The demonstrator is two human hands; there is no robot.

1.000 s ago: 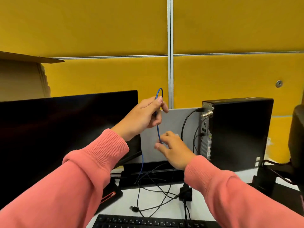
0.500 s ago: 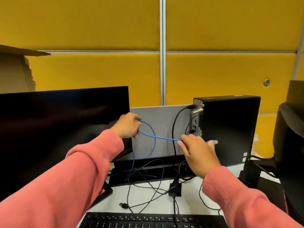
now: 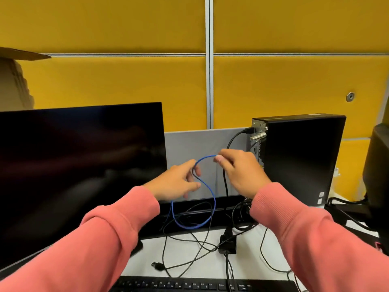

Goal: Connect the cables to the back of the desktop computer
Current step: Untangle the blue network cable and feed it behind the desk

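Observation:
The black desktop computer (image 3: 303,157) stands upright at the right, its back panel (image 3: 257,142) facing left. One black cable (image 3: 233,138) is plugged in near the top of that panel. A thin blue cable (image 3: 212,194) arcs between my hands and hangs in a loop down to the desk. My right hand (image 3: 240,173) pinches the blue cable near its end, just left of the back panel. My left hand (image 3: 179,183) holds the same cable loosely between its fingers. The cable's plug is hidden in my right hand.
A dark monitor (image 3: 84,165) fills the left. Several black cables (image 3: 189,247), a small black adapter (image 3: 228,243) and a loose plug (image 3: 156,265) lie on the white desk. A keyboard (image 3: 189,285) sits at the front edge. A grey divider (image 3: 189,144) stands behind.
My right hand has drawn back left and up from the computer's back panel toward my left hand. The blue cable, stretched straight before, now curves in a short arc between them.

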